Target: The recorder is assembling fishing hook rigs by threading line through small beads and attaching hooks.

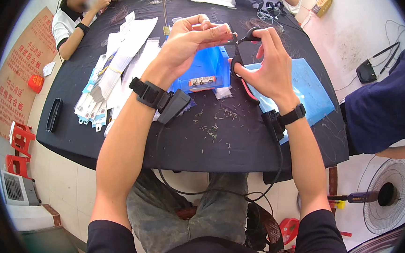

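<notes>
Jeans-clad knees point(189, 207) sit lowest, w/ black cables looped over them. Left hand point(187, 40) is raised above a blue plastic bin point(205, 70), fingers point(214, 31) pinched shut on sth too small to tell. Right hand point(266, 63) grips black-handled scissors point(241, 60), blades near the left fingertips. Black cloth tabletop point(241, 142) is oval, flecked w/ tiny clippings; packets point(110, 81) are stacked at left. Pale tile floor, fan point(388, 195) at right.

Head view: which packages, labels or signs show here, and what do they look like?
Brown cardboard sign with red characters: far left, leaning by the floor.
Long white packets with blue ends: stacked left on the black table.
Small colourful label: front of the blue plastic bin.
Yellow-brown box: floor, upper right.
</notes>
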`<move>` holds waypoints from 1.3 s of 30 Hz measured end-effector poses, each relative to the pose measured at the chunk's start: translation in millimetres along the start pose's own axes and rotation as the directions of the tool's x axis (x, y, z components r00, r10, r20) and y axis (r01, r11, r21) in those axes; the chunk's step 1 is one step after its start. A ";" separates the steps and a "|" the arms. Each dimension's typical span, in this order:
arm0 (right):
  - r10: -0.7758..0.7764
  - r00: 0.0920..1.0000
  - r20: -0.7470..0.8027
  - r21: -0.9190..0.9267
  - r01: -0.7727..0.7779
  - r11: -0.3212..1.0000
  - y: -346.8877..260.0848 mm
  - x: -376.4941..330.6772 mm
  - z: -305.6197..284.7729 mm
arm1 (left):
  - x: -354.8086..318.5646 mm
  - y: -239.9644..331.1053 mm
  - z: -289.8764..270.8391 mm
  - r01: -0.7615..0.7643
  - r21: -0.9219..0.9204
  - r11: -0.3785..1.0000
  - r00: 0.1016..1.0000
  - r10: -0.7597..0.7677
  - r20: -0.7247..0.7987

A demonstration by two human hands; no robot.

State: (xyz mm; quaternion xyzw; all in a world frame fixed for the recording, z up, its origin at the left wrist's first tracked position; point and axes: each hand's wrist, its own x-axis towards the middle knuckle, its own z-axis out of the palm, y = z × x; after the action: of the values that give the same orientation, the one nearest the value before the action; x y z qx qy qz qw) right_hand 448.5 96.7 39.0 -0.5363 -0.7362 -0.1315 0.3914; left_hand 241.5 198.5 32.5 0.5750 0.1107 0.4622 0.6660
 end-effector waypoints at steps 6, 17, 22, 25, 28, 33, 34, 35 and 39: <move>-0.012 1.000 -0.005 -0.070 0.012 0.997 1.5 -0.3 1.1 | 0.0 0.9 2.1 0.017 0.108 0.994 0.999 -0.012 -0.048; -0.007 0.999 -0.041 -0.077 0.004 0.997 1.6 -0.6 1.8 | -1.2 -1.3 0.4 0.023 0.152 0.988 0.997 -0.011 -0.078; -0.006 0.996 -0.086 -0.063 0.000 0.998 3.5 0.5 2.1 | -0.9 0.0 -1.2 0.038 0.138 0.990 0.996 -0.027 -0.081; 0.034 0.994 -0.101 -0.002 -0.034 0.999 5.7 0.9 0.2 | -0.7 0.6 -3.3 0.047 0.051 0.998 0.995 -0.043 -0.085; 0.062 0.994 -0.087 0.077 -0.055 0.995 7.5 1.9 -0.4 | -1.1 0.7 -4.6 0.030 -0.135 0.990 0.999 -0.033 -0.027; 0.008 0.995 -0.097 0.172 0.009 0.985 8.4 2.7 1.9 | -1.5 1.3 -5.4 0.082 -0.198 0.977 0.996 -0.086 -0.016; -0.017 0.994 -0.105 0.167 0.034 0.985 8.5 2.2 1.8 | -1.5 1.5 -5.5 0.100 -0.229 0.968 0.994 -0.108 -0.021; -0.041 0.993 -0.113 0.162 0.059 0.985 8.3 1.7 1.8 | -1.5 1.3 -5.2 0.089 -0.236 0.968 0.996 -0.091 0.002; -0.029 0.994 -0.106 0.206 0.051 0.977 7.8 0.8 2.3 | -0.6 -1.3 -1.8 0.062 -0.169 0.984 0.998 -0.060 0.016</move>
State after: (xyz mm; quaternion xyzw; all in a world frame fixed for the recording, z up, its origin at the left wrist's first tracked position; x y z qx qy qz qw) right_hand 454.3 101.7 36.3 -0.4700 -0.7356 -0.0889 0.4796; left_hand 240.6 199.3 30.6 0.5152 0.0848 0.4462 0.7269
